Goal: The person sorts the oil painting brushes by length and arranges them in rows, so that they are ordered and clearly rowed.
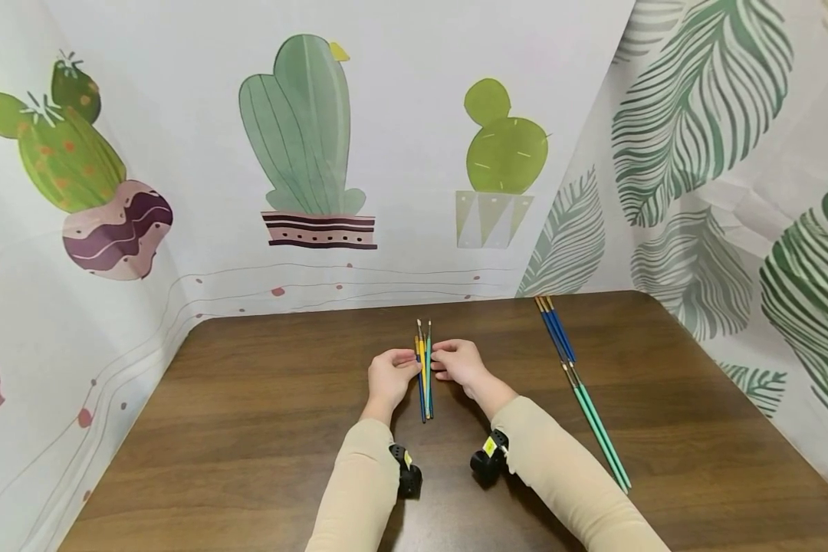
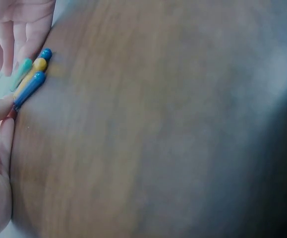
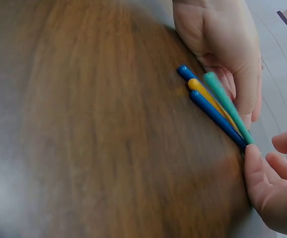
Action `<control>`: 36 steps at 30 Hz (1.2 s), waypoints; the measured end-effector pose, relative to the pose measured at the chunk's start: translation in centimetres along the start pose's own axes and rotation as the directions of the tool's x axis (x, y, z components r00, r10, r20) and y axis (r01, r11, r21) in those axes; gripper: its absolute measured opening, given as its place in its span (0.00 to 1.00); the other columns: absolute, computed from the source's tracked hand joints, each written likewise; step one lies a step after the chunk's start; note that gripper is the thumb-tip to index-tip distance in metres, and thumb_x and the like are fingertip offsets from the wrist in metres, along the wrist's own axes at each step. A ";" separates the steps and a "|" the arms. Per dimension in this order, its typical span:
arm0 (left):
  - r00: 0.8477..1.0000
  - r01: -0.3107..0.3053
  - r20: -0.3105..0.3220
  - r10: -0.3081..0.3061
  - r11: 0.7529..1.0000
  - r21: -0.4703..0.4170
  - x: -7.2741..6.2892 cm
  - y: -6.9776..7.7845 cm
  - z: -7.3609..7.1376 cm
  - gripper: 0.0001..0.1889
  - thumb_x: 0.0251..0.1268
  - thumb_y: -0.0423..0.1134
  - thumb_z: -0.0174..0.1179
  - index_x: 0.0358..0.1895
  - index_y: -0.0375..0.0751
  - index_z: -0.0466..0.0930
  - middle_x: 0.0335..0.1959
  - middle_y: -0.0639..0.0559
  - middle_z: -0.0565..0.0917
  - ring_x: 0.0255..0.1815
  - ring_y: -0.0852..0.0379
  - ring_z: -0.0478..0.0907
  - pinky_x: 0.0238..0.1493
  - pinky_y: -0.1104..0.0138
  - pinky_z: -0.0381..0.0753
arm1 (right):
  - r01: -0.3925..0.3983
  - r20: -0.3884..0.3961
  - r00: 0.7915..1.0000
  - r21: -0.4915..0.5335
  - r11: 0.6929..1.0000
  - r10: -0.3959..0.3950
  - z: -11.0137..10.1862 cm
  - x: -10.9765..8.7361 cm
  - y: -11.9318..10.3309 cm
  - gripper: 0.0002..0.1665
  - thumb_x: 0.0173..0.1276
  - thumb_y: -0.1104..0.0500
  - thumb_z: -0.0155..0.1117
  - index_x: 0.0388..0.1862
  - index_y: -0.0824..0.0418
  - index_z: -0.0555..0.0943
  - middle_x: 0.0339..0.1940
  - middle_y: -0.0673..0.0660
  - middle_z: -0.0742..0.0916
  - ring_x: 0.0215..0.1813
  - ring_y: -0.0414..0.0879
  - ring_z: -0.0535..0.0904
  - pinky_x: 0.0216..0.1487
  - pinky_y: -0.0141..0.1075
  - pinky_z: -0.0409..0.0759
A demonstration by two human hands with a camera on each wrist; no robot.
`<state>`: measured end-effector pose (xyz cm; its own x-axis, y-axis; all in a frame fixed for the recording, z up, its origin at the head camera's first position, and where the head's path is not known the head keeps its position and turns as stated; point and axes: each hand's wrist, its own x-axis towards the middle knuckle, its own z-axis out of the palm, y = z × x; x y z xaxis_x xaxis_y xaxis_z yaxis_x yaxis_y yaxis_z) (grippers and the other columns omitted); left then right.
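A small bundle of paintbrushes [image 1: 424, 383] lies at the middle of the table, bristles pointing to the far edge. Its handles are blue, yellow and green; in the right wrist view a yellow handle [image 3: 198, 87] lies between two blue ones, beside a green handle [image 3: 222, 96]. My left hand [image 1: 389, 377] pinches the bundle from the left between thumb and fingers. On the other side, my right hand [image 1: 461, 363] touches the green brush with its thumb, the index finger held apart. Exactly which brushes the left fingertips grip is partly hidden.
Toward the right side of the table [image 1: 262, 429] lie several blue-handled brushes [image 1: 557, 330], near the back edge. Closer to me, two green-handled brushes [image 1: 600, 429] continue that line. A wall covering printed with cacti [image 1: 310, 130] and leaves stands behind the table.
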<state>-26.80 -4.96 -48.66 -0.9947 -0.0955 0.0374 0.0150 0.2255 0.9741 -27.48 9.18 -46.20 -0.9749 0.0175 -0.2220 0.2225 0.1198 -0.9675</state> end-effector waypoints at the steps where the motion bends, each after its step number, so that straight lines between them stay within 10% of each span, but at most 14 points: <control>1: 1.000 -0.001 0.000 0.001 1.000 0.001 0.0 0.0 0.0 0.12 0.53 0.30 0.67 0.42 0.31 0.83 0.40 0.38 0.87 0.42 0.49 0.86 0.45 0.65 0.84 | 0.001 0.000 1.000 -0.002 1.000 -0.001 0.1 0.0 0.0 0.15 0.65 0.67 0.57 0.50 0.70 0.78 0.40 0.65 0.85 0.31 0.41 0.82 0.28 0.29 0.83; 15: 1.000 -0.010 0.004 0.010 1.000 0.006 0.0 -0.1 0.0 0.12 0.53 0.29 0.67 0.42 0.31 0.83 0.39 0.38 0.86 0.42 0.48 0.86 0.44 0.64 0.85 | 0.024 -0.095 0.995 -0.159 0.987 -0.039 1.0 1.5 -0.7 0.15 0.60 0.64 0.63 0.46 0.68 0.80 0.24 0.57 0.83 0.21 0.39 0.77 0.18 0.29 0.79; 24: 1.000 -0.002 0.009 0.002 1.000 0.010 -0.1 0.1 0.1 0.12 0.54 0.29 0.66 0.43 0.31 0.83 0.40 0.38 0.86 0.43 0.48 0.85 0.45 0.64 0.84 | 0.014 -0.159 0.983 -0.431 0.902 -0.091 1.4 1.9 -1.3 0.16 0.57 0.58 0.69 0.42 0.65 0.83 0.35 0.61 0.87 0.18 0.42 0.79 0.17 0.30 0.79; 36: 1.000 -0.011 0.004 0.011 1.000 -0.003 0.1 -0.2 0.0 0.12 0.53 0.28 0.67 0.42 0.30 0.83 0.40 0.37 0.86 0.42 0.48 0.86 0.44 0.65 0.85 | 0.034 -0.120 0.991 -0.217 0.976 -0.062 0.5 2.0 -0.9 0.16 0.56 0.64 0.64 0.43 0.69 0.81 0.28 0.57 0.82 0.19 0.40 0.77 0.19 0.31 0.81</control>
<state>-26.94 -5.02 -48.84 -0.9950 -0.0887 0.0468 0.0258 0.2238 0.9743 -29.67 8.65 -45.80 -0.9808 0.1292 -0.1457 0.1814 0.3330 -0.9253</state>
